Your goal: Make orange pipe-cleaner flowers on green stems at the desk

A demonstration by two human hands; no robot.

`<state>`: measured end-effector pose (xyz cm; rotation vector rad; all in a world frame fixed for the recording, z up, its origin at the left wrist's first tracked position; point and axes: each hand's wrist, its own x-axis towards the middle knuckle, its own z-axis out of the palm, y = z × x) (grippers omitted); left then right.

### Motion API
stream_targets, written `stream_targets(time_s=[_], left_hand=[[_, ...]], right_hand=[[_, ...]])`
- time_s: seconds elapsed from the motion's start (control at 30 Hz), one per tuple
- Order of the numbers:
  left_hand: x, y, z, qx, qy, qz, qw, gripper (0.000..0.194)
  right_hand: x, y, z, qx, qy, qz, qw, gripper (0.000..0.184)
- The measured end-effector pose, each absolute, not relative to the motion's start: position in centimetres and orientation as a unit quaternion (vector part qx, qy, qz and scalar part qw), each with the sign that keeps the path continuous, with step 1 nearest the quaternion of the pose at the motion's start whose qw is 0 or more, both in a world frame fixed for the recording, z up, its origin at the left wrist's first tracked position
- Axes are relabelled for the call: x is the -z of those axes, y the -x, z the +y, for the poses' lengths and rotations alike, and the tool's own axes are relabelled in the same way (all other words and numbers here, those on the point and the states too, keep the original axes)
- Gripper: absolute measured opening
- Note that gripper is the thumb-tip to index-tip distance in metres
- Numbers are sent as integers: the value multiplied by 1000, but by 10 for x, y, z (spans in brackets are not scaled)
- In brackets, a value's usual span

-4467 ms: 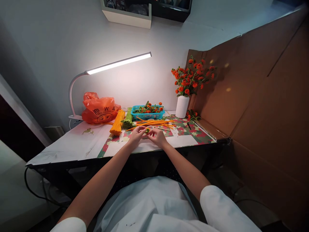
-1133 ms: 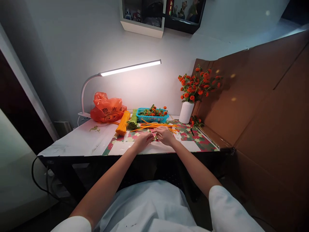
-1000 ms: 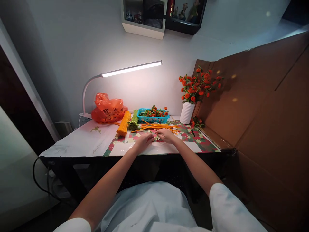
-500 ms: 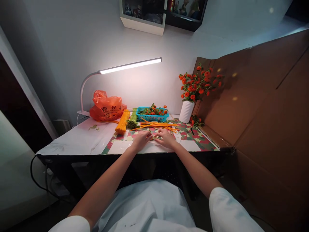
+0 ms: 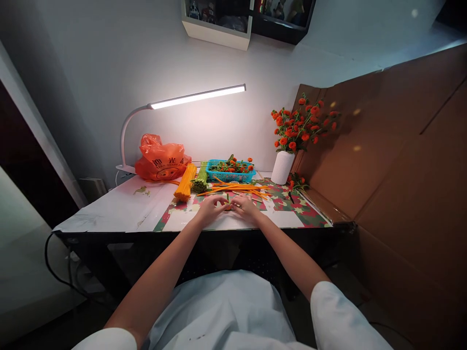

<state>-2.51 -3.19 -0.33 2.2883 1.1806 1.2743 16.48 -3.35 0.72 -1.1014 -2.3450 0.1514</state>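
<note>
My left hand [image 5: 210,210] is closed above the near edge of the table, pinching a small green flower stem [image 5: 228,198] that sticks up between the hands. A bit of orange shows below it, mostly covered by the fingers. My right hand [image 5: 245,208] meets the left at the fingertips, its fingers pinched together at the stem; what it grips is too small to make out. Loose orange pipe cleaners [image 5: 237,187] lie just beyond both hands. Left of them lie an orange pipe cleaner bundle [image 5: 185,183] and a green bundle [image 5: 200,180].
A blue basket [image 5: 230,177] of orange flowers stands behind the loose pipe cleaners. To its right is a white ribbed vase [image 5: 282,167] with orange flowers. A red plastic bag [image 5: 162,160] sits under the lamp [image 5: 199,96]. A cardboard wall [image 5: 383,146] rises on the right.
Half a second ago the hands were slightly apart, with a pale ring at the right fingers. Now the fingertips have come together around the stem, and the ring is no longer distinct.
</note>
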Motion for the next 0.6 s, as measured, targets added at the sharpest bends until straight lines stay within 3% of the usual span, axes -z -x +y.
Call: stream_targets(time_s=[0.43,0.6], left_hand=[[3,27,-27,-451,-748,460,162,12],[7,30,-24,-494,-687,498,190,20]], right_hand=[[-1,-156,-33,-53,438,-845,303,18],[-2,-159,-32,-23,456,-828,324,22]])
